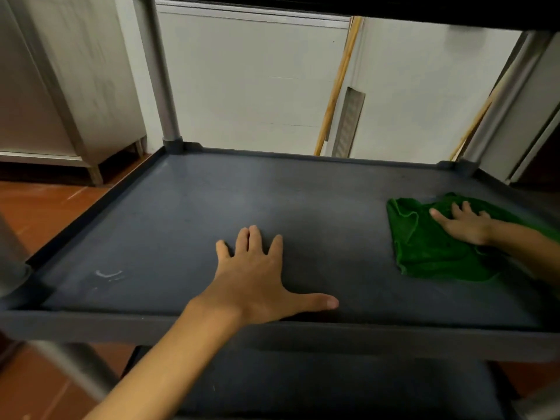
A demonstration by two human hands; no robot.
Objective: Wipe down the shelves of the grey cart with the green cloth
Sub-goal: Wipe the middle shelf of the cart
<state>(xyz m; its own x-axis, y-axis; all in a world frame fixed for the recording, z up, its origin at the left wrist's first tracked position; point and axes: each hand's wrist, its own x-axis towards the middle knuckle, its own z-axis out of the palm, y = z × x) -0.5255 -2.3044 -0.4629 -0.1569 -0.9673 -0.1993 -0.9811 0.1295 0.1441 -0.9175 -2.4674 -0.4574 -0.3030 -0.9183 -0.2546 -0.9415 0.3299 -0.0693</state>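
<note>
Two shelves of the grey cart [303,334] fill my feed. Nearest me, below the left forearm, I see the lower shelf [303,386], and above it the middle shelf [181,222], where both hands lie. The left hand [257,274] is palm down on the bare surface just past the near rim [394,336], fingers straight and slightly fanned, thumb stretched out to its right, holding nothing. To that hand's left, near the front corner, a small white scuff [108,273] marks the shelf. Well off to the left hand's right and a little further in, the green cloth [430,250] sits bunched on the same shelf, close to the right edge. The right hand [463,224] rests on top of it, palm down, fingers straight and spread, pressing the cloth rather than gripping it. Beyond both hands runs the far rim [303,155], with a grey post [160,71] rising from its left corner. Behind the cart, a wooden pole [339,83] leans against the pale wall [242,86]. Far beyond the left hand stands a steel cabinet [75,71] on red-brown floor tiles [36,213].
</note>
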